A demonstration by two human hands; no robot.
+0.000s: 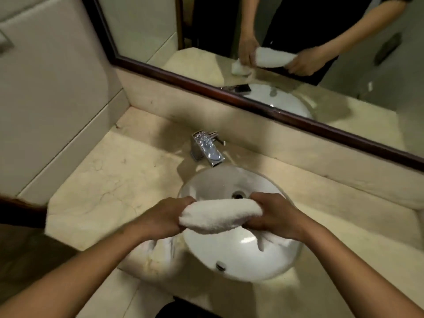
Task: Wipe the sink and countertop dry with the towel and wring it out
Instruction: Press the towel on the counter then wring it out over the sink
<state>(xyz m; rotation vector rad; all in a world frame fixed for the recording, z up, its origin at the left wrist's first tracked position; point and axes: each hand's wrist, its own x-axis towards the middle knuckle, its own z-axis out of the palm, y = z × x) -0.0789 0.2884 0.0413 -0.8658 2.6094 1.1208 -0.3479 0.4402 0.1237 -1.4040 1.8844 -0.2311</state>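
- Towel (220, 214) rolled into a sausage, held over the sink (241, 262); our left hand (164, 218) and right hand (274, 214) each clench one end.
- Risk: we judge drips could land on the tabletop (103, 191) if the roll drifts off the sink; a loose tail under the right hand may slip free.
- Nearby: faucet (207, 149) behind the sink, drain (238, 195) below the roll; nothing blocks the twist.

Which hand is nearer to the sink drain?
Right. The right hand grips one towel end close to the drain; the left hand grips the other end, farther off at the sink left rim.
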